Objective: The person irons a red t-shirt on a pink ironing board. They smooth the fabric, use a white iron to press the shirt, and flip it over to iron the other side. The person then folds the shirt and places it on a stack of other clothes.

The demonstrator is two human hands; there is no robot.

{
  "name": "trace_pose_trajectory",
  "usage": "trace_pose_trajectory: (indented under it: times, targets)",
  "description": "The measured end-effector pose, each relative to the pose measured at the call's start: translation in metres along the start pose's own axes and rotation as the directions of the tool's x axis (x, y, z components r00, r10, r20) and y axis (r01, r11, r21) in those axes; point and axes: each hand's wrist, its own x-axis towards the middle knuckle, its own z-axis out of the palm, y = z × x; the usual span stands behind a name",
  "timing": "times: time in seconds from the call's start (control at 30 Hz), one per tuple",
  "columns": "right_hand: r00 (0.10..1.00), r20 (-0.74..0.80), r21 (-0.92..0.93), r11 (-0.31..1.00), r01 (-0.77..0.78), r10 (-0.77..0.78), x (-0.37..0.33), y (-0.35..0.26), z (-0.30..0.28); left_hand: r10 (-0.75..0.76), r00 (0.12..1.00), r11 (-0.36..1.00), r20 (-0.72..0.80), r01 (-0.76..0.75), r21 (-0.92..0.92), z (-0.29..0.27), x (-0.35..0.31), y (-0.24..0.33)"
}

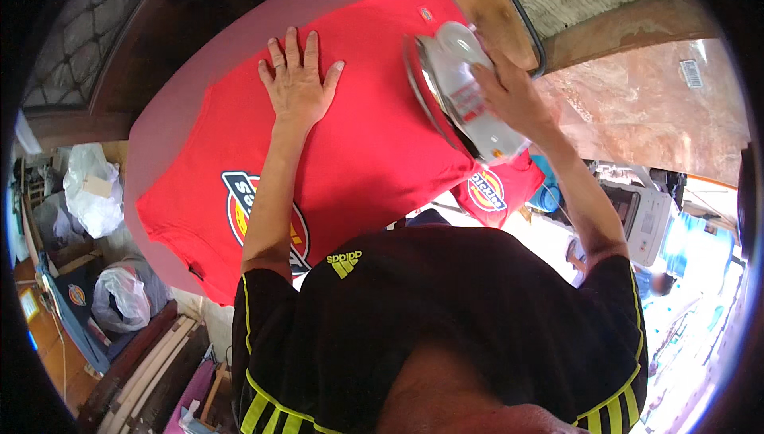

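Observation:
A red T-shirt (374, 140) with a round printed badge lies spread over a pinkish ironing board (167, 124). My left hand (298, 80) presses flat on the shirt, fingers spread, holding nothing. My right hand (509, 96) grips the handle of a white and grey iron (458, 84), which is tilted on the shirt's right side. One sleeve (495, 191) with the same badge hangs off the board's near edge.
A metal-rimmed iron rest (501, 12) sits at the board's far end. A reddish stone counter (645, 108) lies to the right. White plastic bags (95, 191) and wooden slats (151, 370) are on the floor at left. A white machine (649, 215) stands at lower right.

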Motion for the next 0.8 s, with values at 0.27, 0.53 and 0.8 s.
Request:
trace_pose_trajectory:
  times: [0.27,0.53,0.8]
  targets:
    - [0.728,-0.051,-0.886,0.368,0.283,-0.684,0.144,0.026,0.031,0.058,0.997,0.998,-0.043,-0.057,0.035,0.002,-0.003,-0.004]
    - [0.922,-0.076,-0.503,0.813,0.294,-0.380,0.169,0.015,-0.020,0.043,0.998,0.999,-0.046,-0.044,-0.015,-0.007,-0.011,0.003]
    - [0.999,-0.036,-0.283,0.958,-0.041,0.033,0.171,0.073,-0.093,0.085,0.996,0.893,-0.005,-0.078,-0.443,-0.055,-0.144,0.098]
